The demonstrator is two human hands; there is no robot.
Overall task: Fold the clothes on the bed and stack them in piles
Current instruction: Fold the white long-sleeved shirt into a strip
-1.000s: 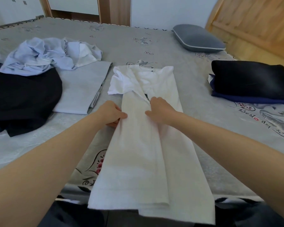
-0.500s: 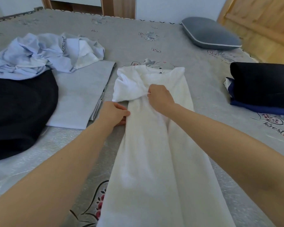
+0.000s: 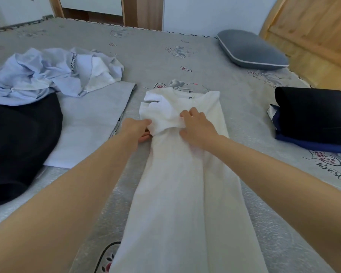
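**White garment, sleeve fold in hand: both hands at the shoulder end**

Item: white garment [image 3: 185, 194], lying in a long narrow strip down the middle of the bed [image 3: 195, 62]. Its long axis runs from 6 o'clock, near my body, up to 12 o'clock, where the collar end lies. Both long sides appear already turned in, by my reading.

Part in hand: white sleeve [image 3: 161, 113], bunched at the upper left of the strip, at about 11 o'clock from the garment's middle. It lies between my two hands and touches both.

My left hand [image 3: 137, 128]: reaching in from 7 o'clock, fingers curled and pinching the lower left edge of the sleeve. The thumb side is on top; the fingertips are tucked beneath the cloth.

My right hand [image 3: 197, 128]: reaching in from 5 o'clock, palm down, fingers spread and laid on the sleeve's right edge, pressing it onto the body of the garment. I cannot see that it pinches anything.

Judgement: the left hand is the nearer to the loose sleeve, so it should carry the sleeve toward 3 o'clock, across the strip. The right hand holds the line.

Also on the bed:
- crumpled pale blue clothes [image 3: 39, 75] at 10 o'clock, unfolded
- black garment [image 3: 18, 138] at 9 o'clock, just beside a flat pale grey garment [image 3: 91, 123]
- folded dark pile [image 3: 313, 117] at 3 o'clock
- grey pillow [image 3: 250, 50] at 1 o'clock
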